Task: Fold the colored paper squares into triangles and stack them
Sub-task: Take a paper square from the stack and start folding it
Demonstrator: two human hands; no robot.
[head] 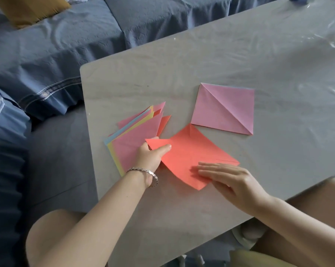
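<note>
Red sheet (189,151): we find it at centre frame on the surface (182,64), lying as a diamond, its left corner raised and curled, its lower right part flat.
Left hand (151,157): we record it pinching the sheet's raised left corner, thumb on top and fingers beneath; a silver bracelet (143,171) sits on the wrist.
Right hand (226,178): we log it laid flat on the sheet's lower right part, fingers straight and close together, holding nothing.
Loose stack (132,139): we count pink, yellow, blue and orange sheets fanned out left of centre, partly under the left hand.
Pink square (220,110): we note it right of centre, above the red sheet, with a diagonal line across it; their nearest corners almost meet.
Blue sofa cover (66,45): we place it along the upper left.
Mustard cushion (28,10): we see it in the top left corner.
</note>
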